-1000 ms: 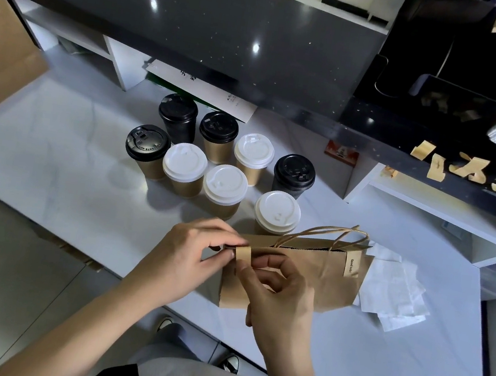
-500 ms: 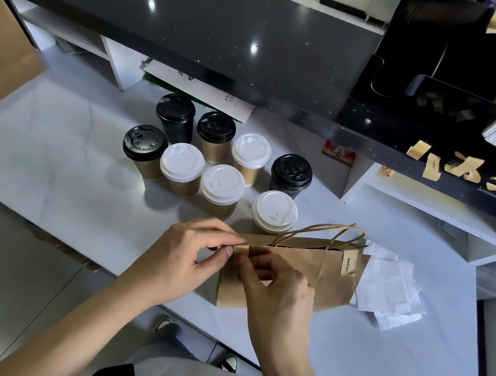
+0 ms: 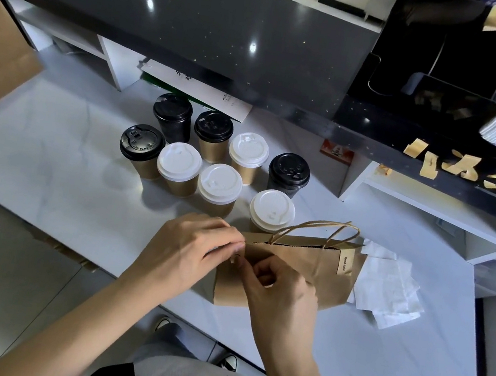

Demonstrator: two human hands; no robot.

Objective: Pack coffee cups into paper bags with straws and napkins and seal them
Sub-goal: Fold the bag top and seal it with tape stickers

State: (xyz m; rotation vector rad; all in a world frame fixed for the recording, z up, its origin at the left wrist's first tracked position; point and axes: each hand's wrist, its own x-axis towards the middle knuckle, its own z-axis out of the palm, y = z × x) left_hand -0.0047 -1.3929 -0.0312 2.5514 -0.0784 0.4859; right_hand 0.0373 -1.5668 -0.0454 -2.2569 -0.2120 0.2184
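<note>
While the bag (image 3: 299,269) at centre frame carries one sticker (image 3: 345,261) at its right end, my left hand (image 3: 188,253) and right hand (image 3: 280,289) pinch its left corner; eight cups (image 3: 221,164) above remain unpacked, napkins (image 3: 386,289) at right.
</note>
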